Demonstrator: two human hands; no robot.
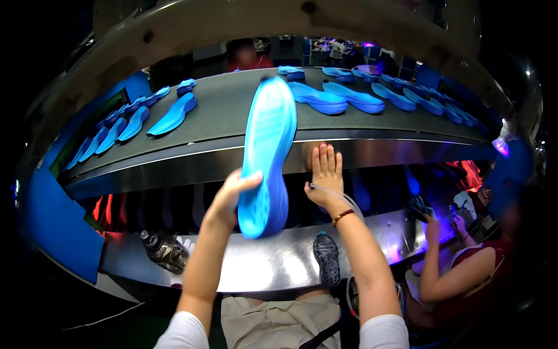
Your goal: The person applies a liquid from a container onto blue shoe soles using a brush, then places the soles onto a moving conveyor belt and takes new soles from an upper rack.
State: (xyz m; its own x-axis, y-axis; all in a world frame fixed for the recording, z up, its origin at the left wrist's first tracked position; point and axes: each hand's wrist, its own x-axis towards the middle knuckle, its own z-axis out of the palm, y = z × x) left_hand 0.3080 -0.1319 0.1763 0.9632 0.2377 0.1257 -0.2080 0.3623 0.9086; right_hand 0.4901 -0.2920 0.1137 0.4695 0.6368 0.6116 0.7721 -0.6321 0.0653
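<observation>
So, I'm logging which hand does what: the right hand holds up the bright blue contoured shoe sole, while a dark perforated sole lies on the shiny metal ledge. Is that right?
Not the hand: in the head view, the left hand holds up the bright blue contoured shoe sole. The dark perforated sole does lie on the shiny metal ledge.

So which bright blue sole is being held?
The central sole, nearly upright in the left hand; the bright blue soles on the upper belt lie with no hand on them.
</observation>
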